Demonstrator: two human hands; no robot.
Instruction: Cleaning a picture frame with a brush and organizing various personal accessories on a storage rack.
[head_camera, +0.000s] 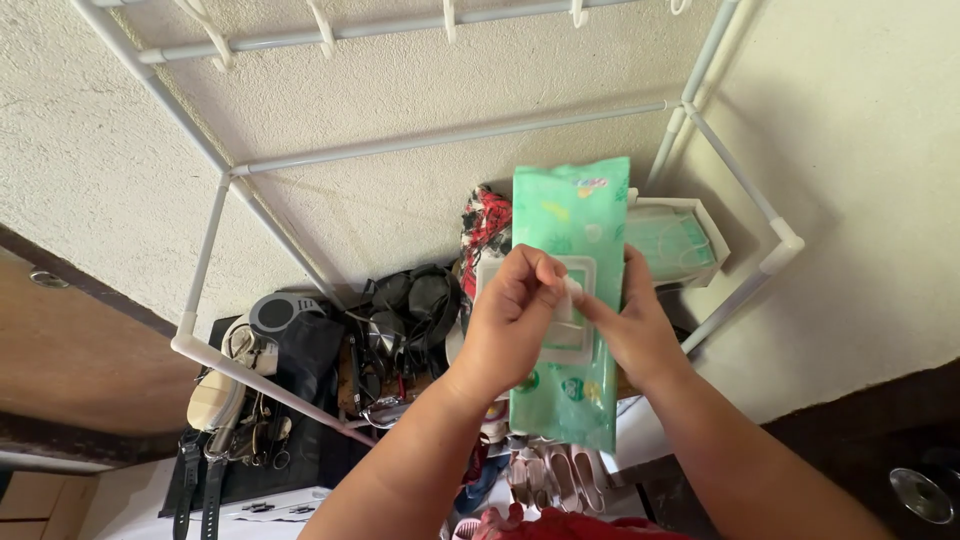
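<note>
Honestly, the green wipes packet (572, 300) is up in the air between both hands, above a cluttered shelf (300, 440) inside a white pipe rack (215, 235). The left hand (510, 320) is curled nearly closed, pinching the white flip lid (560, 310); the right hand (635, 325) is wrapped around the packet's far edge. Nothing supports the soft pack from below, so a hard tug on the lid could make it buckle and slip down among the black straps (400, 320).

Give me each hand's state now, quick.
Left hand: closed, pinching the white lid flap of the green wipes pack.
Right hand: closed around the pack, holding it up.
</note>
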